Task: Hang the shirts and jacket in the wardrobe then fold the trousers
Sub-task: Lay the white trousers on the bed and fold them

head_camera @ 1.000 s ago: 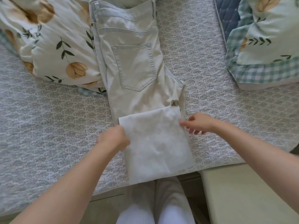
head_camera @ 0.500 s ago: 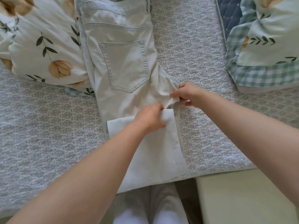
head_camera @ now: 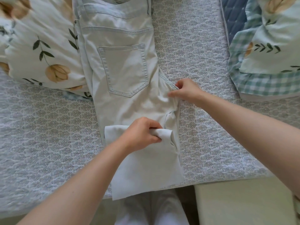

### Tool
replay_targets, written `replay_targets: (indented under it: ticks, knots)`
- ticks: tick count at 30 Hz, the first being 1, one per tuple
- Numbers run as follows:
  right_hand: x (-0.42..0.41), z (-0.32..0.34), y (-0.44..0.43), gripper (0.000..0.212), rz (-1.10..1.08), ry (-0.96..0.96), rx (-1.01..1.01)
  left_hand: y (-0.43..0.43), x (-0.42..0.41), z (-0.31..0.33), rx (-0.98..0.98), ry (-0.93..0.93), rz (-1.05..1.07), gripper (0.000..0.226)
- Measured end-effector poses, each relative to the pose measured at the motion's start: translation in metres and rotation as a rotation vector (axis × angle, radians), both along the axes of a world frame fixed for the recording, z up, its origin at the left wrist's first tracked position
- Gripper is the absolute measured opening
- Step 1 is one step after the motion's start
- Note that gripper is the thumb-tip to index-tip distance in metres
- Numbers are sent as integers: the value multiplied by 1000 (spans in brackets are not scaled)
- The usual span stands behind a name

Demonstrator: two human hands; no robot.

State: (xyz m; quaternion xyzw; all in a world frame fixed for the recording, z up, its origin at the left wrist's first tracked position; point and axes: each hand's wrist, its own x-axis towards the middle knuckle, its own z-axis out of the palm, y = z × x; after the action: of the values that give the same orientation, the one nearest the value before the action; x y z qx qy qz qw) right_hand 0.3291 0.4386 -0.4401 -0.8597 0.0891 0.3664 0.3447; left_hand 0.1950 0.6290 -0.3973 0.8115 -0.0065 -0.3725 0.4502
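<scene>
Trousers (head_camera: 121, 70) (waistband cut off above) hide left hand's (head_camera: 141, 135) fingertips.

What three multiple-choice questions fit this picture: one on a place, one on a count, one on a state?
1. Where do the trousers lie?
A. On a hanger
B. On the patterned bed cover
C. On the floor

2. How many back pockets show on them?
A. One
B. Two
C. None

3. What is the left hand doing?
A. Lying flat
B. Hanging free
C. Gripping the folded-back leg end

Answers: 1 B, the cover's pattern shows on both sides of them. 2 A, a single stitched one faces up. 3 C, its fingers curl round the folded cloth.
</scene>
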Motion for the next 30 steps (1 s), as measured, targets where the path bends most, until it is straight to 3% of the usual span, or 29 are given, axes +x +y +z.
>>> replay_targets:
  ticks: [3, 7, 10, 14, 17, 23, 26, 28, 30]
  knots:
    - [1, 5, 8, 17, 22, 81, 63, 3, -5, 3, -5, -26, 21, 25]
    - [-17, 10, 30, 20, 331, -298, -129, 6, -10, 7, 12, -81, 18, 21]
    - [-30, 8, 48, 20, 413, -337, -58, 3, -15, 7, 72, -131, 56, 12]
    - [-22, 13, 69, 21, 391, -207, -76, -9, -17, 8, 155, -184, 52, 9]
    - [-15, 16, 82, 21, 347, 7, -13, -13, -14, 3, 194, -224, 60, 13]
    - [9, 20, 77, 56, 223, 436, 133, -16, 4, -29, 228, -211, 194, 26]
    - [12, 20, 66, 53, 236, 506, 207, -21, 12, -50, 344, -245, 173, 29]
    - [4, 20, 62, 37, 282, 328, 185, -21, 17, -59, 452, -242, 162, 31]
    - [-10, 21, 50, 26, 512, -128, -21, -17, 17, -63, 515, -242, 152, 36]
